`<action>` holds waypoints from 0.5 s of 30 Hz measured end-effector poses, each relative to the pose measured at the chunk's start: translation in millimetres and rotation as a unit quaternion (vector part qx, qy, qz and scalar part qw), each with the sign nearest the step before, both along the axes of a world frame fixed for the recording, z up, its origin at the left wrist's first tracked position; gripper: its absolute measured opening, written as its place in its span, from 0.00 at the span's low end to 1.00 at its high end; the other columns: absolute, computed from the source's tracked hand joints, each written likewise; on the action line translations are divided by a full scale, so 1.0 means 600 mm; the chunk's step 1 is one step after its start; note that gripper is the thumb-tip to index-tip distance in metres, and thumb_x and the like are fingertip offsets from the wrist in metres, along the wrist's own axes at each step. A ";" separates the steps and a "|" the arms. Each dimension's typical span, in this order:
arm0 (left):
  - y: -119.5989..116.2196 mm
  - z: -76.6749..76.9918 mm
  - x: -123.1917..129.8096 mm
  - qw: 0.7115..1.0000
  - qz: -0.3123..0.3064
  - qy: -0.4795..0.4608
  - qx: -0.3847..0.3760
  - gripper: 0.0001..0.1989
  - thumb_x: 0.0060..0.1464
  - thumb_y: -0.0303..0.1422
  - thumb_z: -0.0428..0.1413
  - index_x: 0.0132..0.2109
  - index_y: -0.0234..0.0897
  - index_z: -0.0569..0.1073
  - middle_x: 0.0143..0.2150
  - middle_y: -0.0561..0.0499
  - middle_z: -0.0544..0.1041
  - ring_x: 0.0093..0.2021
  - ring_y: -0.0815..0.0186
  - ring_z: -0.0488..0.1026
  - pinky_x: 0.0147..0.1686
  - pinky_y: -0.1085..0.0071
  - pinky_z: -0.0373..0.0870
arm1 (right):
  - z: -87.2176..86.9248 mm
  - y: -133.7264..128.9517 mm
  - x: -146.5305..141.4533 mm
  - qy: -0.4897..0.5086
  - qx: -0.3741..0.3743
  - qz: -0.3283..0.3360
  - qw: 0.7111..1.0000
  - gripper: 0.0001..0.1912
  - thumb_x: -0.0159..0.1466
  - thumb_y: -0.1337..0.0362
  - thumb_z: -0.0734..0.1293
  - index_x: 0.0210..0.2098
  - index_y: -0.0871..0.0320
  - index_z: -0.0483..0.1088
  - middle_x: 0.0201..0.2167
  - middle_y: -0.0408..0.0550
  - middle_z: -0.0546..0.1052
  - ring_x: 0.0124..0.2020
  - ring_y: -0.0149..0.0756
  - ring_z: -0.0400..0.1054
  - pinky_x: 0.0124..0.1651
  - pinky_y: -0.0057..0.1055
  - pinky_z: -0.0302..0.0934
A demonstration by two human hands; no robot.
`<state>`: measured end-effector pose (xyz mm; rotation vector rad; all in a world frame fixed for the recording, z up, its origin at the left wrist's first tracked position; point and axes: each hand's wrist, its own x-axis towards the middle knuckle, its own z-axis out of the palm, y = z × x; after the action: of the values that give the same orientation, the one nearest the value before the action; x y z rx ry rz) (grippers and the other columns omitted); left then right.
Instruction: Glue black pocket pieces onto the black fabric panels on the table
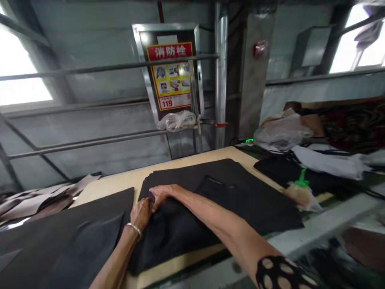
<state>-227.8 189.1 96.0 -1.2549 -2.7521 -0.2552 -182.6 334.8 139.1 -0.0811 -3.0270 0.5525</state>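
A stack of black fabric pieces (258, 192) lies on the pale board (116, 179), its sheets slightly fanned at the edges. Both hands meet at the stack's left edge. My left hand (142, 212), with a bracelet at the wrist, has its fingers curled on the edge of the top black piece. Beside it and touching it, my right hand (162, 194) reaches across from the right, thumb and fingers closed at the same edge. The fingertips are partly hidden. Left of the hands lies another dark sheet (99, 204) with a smaller dark piece (90, 237) on it.
Brown and beige fabric strips (45, 198) lie at far left. On the right are a clear plastic bag (282, 128), white cloth (333, 160) and a small bag with a green top (302, 192). Metal rails (90, 142) and a fire-hydrant cabinet (170, 76) stand behind.
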 end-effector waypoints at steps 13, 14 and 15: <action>0.043 -0.032 0.007 0.997 -0.004 0.068 -0.043 0.20 0.67 0.39 0.44 0.56 0.32 0.70 0.48 0.36 0.74 0.45 0.54 0.74 0.46 0.62 0.69 | 0.014 0.305 0.264 -0.068 0.021 -0.321 0.944 0.11 0.64 0.61 0.67 0.34 0.62 0.78 0.36 0.52 0.79 0.39 0.37 0.72 0.38 0.26 0.62; 0.042 -0.034 0.007 0.997 -0.007 0.071 -0.038 0.19 0.67 0.39 0.44 0.56 0.33 0.70 0.48 0.36 0.74 0.45 0.54 0.74 0.46 0.62 0.69 | 0.008 0.309 0.263 -0.068 0.009 -0.313 0.947 0.10 0.63 0.62 0.67 0.32 0.61 0.77 0.33 0.49 0.78 0.35 0.34 0.71 0.35 0.24 0.60; 0.041 -0.036 0.008 0.997 -0.011 0.073 -0.034 0.19 0.67 0.39 0.44 0.56 0.33 0.70 0.48 0.37 0.73 0.45 0.54 0.73 0.46 0.62 0.69 | 0.002 0.312 0.260 -0.067 -0.002 -0.307 0.949 0.09 0.63 0.63 0.67 0.30 0.61 0.77 0.30 0.47 0.77 0.32 0.31 0.70 0.33 0.22 0.58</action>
<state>-223.2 213.8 74.6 -1.2671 -2.6443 -0.0699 -26.4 522.0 140.5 -1.0503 -2.8763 0.4987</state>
